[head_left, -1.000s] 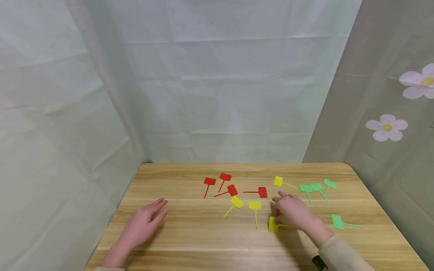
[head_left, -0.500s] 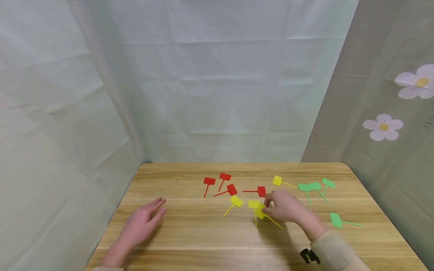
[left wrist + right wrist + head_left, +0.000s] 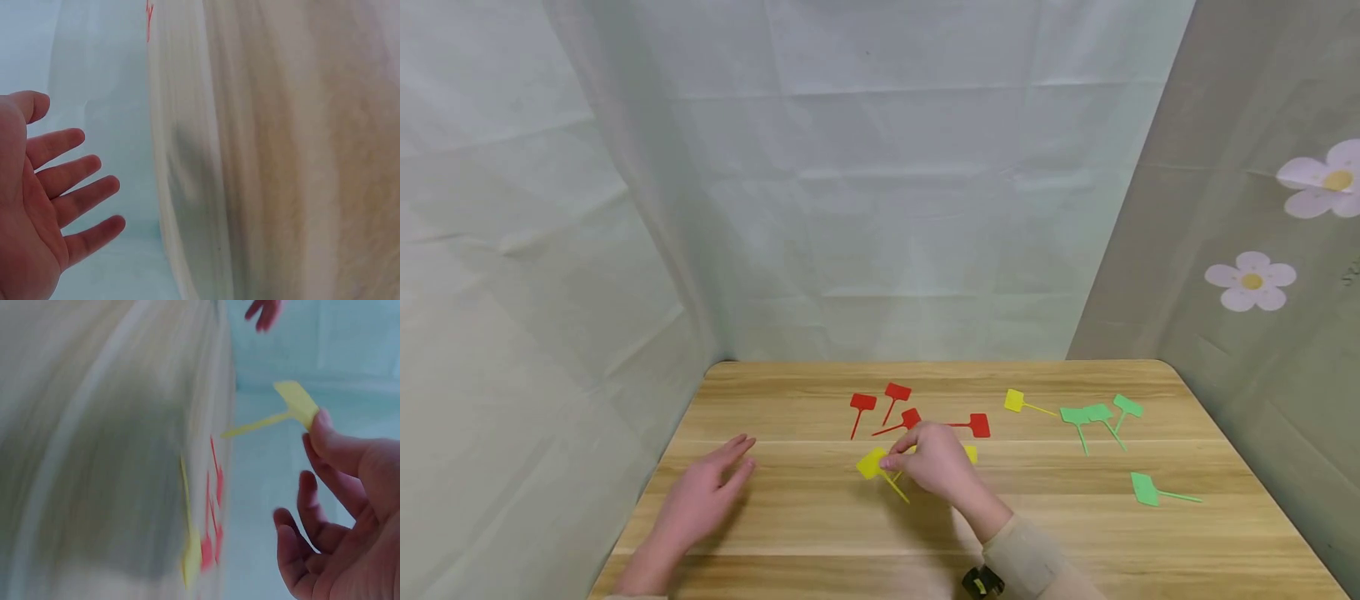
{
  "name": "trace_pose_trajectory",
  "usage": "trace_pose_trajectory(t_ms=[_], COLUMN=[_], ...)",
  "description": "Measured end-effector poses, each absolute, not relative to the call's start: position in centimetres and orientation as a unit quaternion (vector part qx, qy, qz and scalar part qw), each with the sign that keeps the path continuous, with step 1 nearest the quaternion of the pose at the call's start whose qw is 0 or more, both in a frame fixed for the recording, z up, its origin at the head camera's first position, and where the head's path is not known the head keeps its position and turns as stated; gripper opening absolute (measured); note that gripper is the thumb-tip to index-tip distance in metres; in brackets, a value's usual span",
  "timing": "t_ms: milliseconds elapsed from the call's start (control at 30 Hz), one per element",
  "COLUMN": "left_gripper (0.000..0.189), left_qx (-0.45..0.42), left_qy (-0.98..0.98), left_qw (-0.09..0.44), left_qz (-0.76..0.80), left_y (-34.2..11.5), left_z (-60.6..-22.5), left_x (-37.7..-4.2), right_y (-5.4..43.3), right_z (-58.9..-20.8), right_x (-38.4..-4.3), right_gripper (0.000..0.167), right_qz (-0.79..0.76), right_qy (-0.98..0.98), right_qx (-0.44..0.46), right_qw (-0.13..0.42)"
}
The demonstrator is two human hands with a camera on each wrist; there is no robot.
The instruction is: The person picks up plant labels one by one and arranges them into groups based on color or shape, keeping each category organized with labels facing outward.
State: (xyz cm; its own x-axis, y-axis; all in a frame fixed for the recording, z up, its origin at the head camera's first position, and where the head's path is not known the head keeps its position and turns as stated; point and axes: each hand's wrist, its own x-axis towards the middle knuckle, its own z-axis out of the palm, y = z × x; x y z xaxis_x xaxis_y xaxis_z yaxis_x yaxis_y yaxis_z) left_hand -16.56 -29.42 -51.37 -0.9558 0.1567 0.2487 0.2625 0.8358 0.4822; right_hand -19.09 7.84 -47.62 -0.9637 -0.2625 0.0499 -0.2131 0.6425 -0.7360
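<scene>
Between thumb and index finger my right hand [image 3: 934, 460] pinches a yellow plant label [image 3: 872, 462] by its flat head, its thin stem trailing down to the right. In the right wrist view this yellow label [image 3: 297, 403] is held above the table. Beneath the right hand lie two more yellow labels, mostly hidden; a corner of one yellow label [image 3: 972, 454] shows. At the left of the table my left hand [image 3: 700, 500] holds nothing, and its fingers are spread in the left wrist view. Several red labels [image 3: 862, 402] lie just behind the right hand.
Another yellow label [image 3: 1014, 400] lies at the back right. Several green labels [image 3: 1143, 489] are spread along the right side, two of them overlapping. Hanging cloth [image 3: 880, 208] borders the wooden table [image 3: 790, 533] behind and at both sides.
My right hand has picked up the yellow label from the right and carried it left, past the other yellow labels. The left hand has shifted slightly left.
</scene>
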Motion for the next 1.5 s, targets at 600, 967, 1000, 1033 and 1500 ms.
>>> trace_pose_trajectory(t_ms=[600, 967, 1000, 1033, 1500], left_gripper=[0.045, 0.044, 0.044, 0.044, 0.045], left_qx=[-0.086, -0.077, -0.076, -0.075, -0.076], left_qy=[-0.947, -0.952, -0.952, -0.953, -0.955], left_qw=[0.181, 0.178, 0.177, 0.176, 0.16], left_qz=[-0.251, -0.238, -0.238, -0.236, -0.24], left_y=[-31.1, -30.9, -30.9, -30.9, -30.9], left_z=[-50.1, -50.5, -50.6, -50.6, -51.2], left_x=[-17.2, -17.2, -17.2, -17.2, -17.1], right_y=[-7.0, -11.5, -11.7, -11.8, -12.2], right_z=[-51.0, -52.6, -52.7, -52.9, -54.2], right_x=[-18.6, -18.0, -18.0, -18.0, -18.3], right_gripper=[0.032, 0.039, 0.039, 0.04, 0.04], right_qz=[-0.419, -0.339, -0.335, -0.331, -0.22], right_qy=[0.906, 0.94, 0.941, 0.943, 0.975], right_qx=[-0.048, -0.037, -0.037, -0.036, -0.034], right_qw=[-0.012, 0.003, 0.002, 0.002, -0.02])
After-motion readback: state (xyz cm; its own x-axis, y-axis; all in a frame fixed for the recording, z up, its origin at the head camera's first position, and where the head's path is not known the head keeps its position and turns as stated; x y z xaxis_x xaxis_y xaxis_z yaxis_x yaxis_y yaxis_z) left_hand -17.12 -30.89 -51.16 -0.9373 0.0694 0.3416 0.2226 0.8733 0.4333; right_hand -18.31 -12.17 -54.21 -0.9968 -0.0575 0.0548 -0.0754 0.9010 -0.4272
